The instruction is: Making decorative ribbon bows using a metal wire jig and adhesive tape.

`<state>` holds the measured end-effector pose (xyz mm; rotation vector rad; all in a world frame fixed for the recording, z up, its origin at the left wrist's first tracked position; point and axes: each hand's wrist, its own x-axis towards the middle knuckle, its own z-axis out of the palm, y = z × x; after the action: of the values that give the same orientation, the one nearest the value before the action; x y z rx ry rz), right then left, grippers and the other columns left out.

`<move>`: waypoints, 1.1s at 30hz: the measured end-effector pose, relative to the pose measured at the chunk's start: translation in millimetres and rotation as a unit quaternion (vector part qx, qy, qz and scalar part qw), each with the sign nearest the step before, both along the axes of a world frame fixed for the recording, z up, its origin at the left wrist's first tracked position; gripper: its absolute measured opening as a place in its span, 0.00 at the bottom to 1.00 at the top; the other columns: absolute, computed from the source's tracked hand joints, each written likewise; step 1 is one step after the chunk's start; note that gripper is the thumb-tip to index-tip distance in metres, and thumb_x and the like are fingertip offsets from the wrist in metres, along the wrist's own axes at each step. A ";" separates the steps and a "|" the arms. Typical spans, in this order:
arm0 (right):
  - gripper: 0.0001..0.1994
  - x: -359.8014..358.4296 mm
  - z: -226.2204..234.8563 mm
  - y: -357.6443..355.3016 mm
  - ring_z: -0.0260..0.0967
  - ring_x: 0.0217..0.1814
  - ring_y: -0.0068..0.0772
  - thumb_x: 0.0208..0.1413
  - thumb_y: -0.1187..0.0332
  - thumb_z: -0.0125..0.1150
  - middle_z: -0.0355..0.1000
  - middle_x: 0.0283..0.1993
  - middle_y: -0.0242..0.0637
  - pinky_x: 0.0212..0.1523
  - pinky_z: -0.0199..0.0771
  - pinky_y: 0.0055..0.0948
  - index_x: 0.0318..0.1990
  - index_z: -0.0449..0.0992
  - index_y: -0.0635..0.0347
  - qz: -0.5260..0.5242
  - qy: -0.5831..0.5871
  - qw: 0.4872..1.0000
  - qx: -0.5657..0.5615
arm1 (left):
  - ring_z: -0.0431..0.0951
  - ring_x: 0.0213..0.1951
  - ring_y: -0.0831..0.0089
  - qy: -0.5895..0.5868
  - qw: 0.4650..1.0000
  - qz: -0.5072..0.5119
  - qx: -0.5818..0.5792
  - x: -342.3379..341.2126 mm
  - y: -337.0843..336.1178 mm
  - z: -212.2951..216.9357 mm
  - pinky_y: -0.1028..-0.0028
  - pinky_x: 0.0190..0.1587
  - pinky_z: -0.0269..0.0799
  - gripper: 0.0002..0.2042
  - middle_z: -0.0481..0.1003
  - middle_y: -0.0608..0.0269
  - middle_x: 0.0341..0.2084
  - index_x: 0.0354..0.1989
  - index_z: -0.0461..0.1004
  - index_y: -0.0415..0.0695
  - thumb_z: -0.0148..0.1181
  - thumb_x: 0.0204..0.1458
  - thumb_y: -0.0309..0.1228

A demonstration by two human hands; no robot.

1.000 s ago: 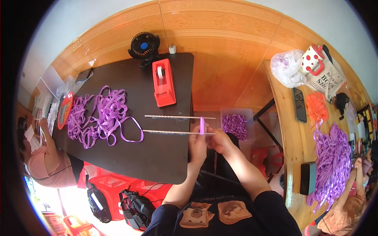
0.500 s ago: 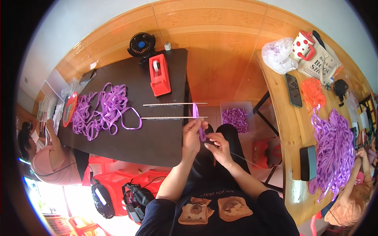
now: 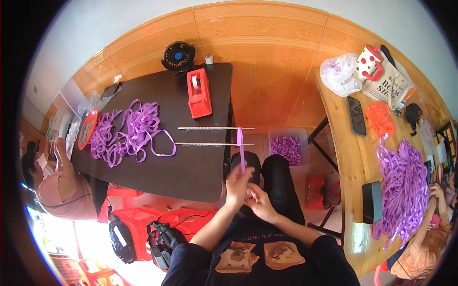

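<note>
**Purple ribbon held up in front of the dark desk**

We hold a purple ribbon strip [image 3: 241, 150] between both hands, over our lap and just off the near edge of the dark desk [image 3: 191, 176]. Our left hand [image 3: 238, 183] has its fingers [image 3: 244, 175] pinched together on the strip's lower end, so the ribbon stands almost upright above them. Our right hand [image 3: 260, 202] sits just beside and below the left, touching it; we cannot tell whether its fingers are closed on the ribbon's tail.

Beyond the fingers, the strip's top reaches the tips of two thin rods [image 3: 214, 136] that lie side by side across the desk and jut past its edge. Farther out from the fingers stands a red tape dispenser [image 3: 199, 94], and behind it a small black fan [image 3: 178, 56]. Far to the left of the fingers lies a loose heap of purple ribbons [image 3: 129, 131]. Just to the right of the fingers, on the floor, sits a clear bin of purple pieces [image 3: 287, 147]. Well off to the right, a wooden desk [image 3: 350, 190] carries another purple ribbon pile [image 3: 403, 183].
</note>
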<state>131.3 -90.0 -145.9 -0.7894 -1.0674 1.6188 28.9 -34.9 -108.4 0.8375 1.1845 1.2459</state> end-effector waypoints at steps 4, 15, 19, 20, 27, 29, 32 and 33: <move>0.26 0.1 16.4 -3.7 0.68 0.41 0.21 0.51 0.84 0.56 0.70 0.38 0.32 0.44 0.68 0.21 0.59 0.61 0.61 0.025 0.009 1.000 0.006 | 0.74 0.33 0.81 -0.042 0.999 0.017 0.006 -4.8 -25.4 11.2 0.83 0.33 0.70 0.14 0.77 0.60 0.36 0.51 0.70 0.35 0.56 0.57 0.26; 0.30 6.9 23.1 -9.1 0.69 0.41 0.24 0.53 0.85 0.52 0.70 0.37 0.37 0.46 0.68 0.22 0.64 0.55 0.60 0.074 0.008 0.997 -0.036 | 0.72 0.30 0.84 -0.111 0.994 -0.013 -0.019 -21.9 -26.3 2.0 0.83 0.33 0.66 0.04 0.76 0.68 0.27 0.35 0.78 0.40 0.61 0.53 0.26; 0.27 6.5 18.7 -11.8 0.69 0.37 0.23 0.52 0.85 0.53 0.70 0.37 0.37 0.38 0.70 0.21 0.61 0.62 0.61 -0.018 -0.074 0.996 0.047 | 0.74 0.31 0.81 -0.124 0.992 -0.005 -0.015 -25.7 -27.0 -7.2 0.82 0.38 0.67 0.04 0.78 0.65 0.27 0.34 0.78 0.38 0.60 0.53 0.25; 0.25 8.0 17.3 -11.8 0.69 0.35 0.23 0.51 0.85 0.53 0.70 0.37 0.37 0.35 0.70 0.21 0.59 0.64 0.61 -0.087 -0.166 0.976 0.115 | 0.74 0.31 0.82 -0.120 0.993 0.000 -0.011 -25.1 -28.5 -7.6 0.82 0.38 0.67 0.04 0.77 0.66 0.27 0.34 0.78 0.38 0.60 0.53 0.25; 0.19 23.1 76.2 74.8 0.66 0.30 0.37 0.36 0.78 0.64 0.68 0.34 0.36 0.27 0.61 0.32 0.41 0.76 0.62 -0.234 -0.435 0.649 0.579 | 0.69 0.27 0.85 -0.070 0.997 0.017 -0.004 -22.5 -27.6 0.1 0.83 0.31 0.63 0.03 0.73 0.71 0.22 0.31 0.78 0.39 0.63 0.51 0.26; 0.15 21.6 87.4 85.1 0.65 0.28 0.31 0.36 0.75 0.65 0.68 0.33 0.34 0.24 0.59 0.28 0.38 0.77 0.59 -0.190 -0.457 0.585 0.643 | 0.69 0.26 0.84 -0.065 0.998 0.027 0.000 -23.0 -32.1 -7.0 0.83 0.30 0.63 0.03 0.73 0.71 0.22 0.31 0.78 0.39 0.63 0.51 0.25; 0.10 18.1 90.2 94.0 0.63 0.26 0.27 0.38 0.74 0.67 0.67 0.31 0.33 0.22 0.57 0.25 0.32 0.78 0.60 -0.192 -0.460 0.530 0.686 | 0.68 0.24 0.84 -0.058 0.998 0.029 0.011 -23.8 -33.9 -5.5 0.83 0.28 0.61 0.02 0.72 0.70 0.21 0.30 0.77 0.39 0.64 0.50 0.24; 0.08 17.4 91.4 93.9 0.63 0.26 0.27 0.39 0.74 0.67 0.67 0.31 0.32 0.21 0.56 0.25 0.31 0.78 0.60 -0.191 -0.453 0.517 0.701 | 0.68 0.24 0.84 -0.063 0.997 0.029 0.016 -23.5 -36.2 -3.9 0.83 0.28 0.61 0.02 0.72 0.70 0.21 0.29 0.77 0.39 0.64 0.50 0.24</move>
<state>148.6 3.9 -54.5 -0.5171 -2.1637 -0.5202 5.4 -71.1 -112.4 0.7413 1.0958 1.3488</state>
